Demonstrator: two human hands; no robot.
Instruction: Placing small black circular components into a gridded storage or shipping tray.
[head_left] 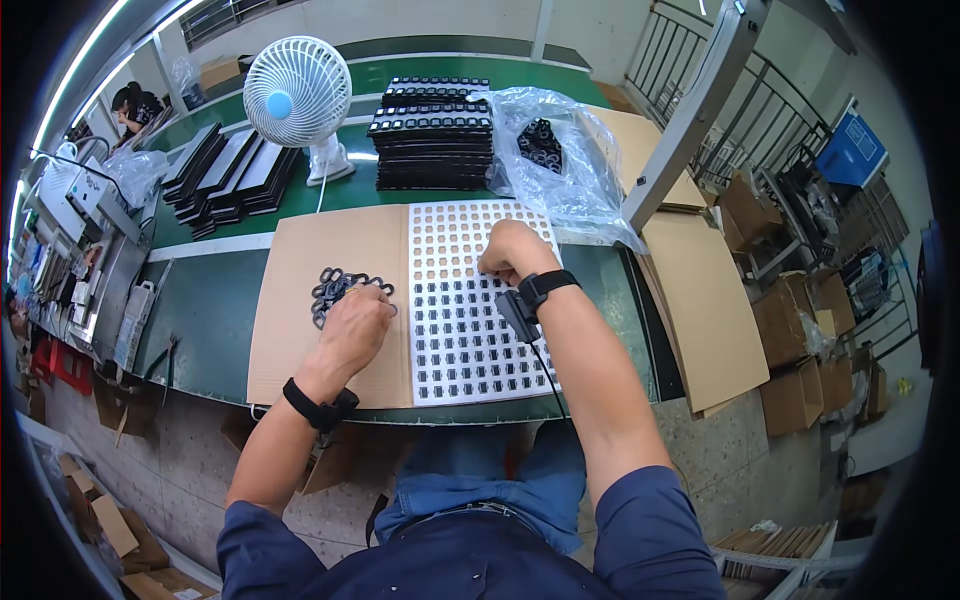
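Note:
A white sheet with rows of small cut-outs lies on cardboard in front of me. Small black parts sit in its nearer rows, while the far rows show bare brown holes. My right hand is over the sheet, at the border between filled and bare rows. Its fingers are bent together and point down; whatever they hold is hidden. To the left, a loose pile of black ring-shaped parts rests on the brown cardboard. My left hand is at the pile's right side, fingers curled closed, their contents unclear.
Behind the sheet stand a tall stack of black trays, a white fan and a clear plastic bag with black parts. Dark flat panels lie far left, pliers near left. Cardboard sheets lean at right.

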